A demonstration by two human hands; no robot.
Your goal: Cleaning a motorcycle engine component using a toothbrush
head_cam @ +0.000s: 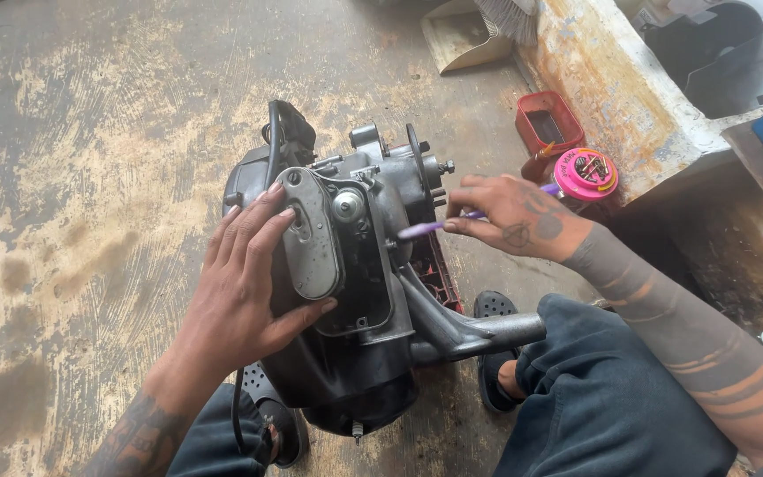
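Observation:
A grey and black engine block (364,291) stands on the stained concrete floor between my knees. My left hand (245,283) lies flat on its left side, fingers spread over a grey oval cover plate (311,234). My right hand (509,215) pinches a thin purple tool (426,228), perhaps a brush or small driver. The tool's tip touches the engine's right side, just right of a shiny round cap (347,205). A metal tube (479,334) sticks out from the engine toward my right knee.
A pink round lid holding small parts (585,173) and a red tin (547,124) sit at the back right, by a rusty beige bench (620,88). A beige dustpan (465,37) lies beyond. My black sandals (492,309) rest beside the engine.

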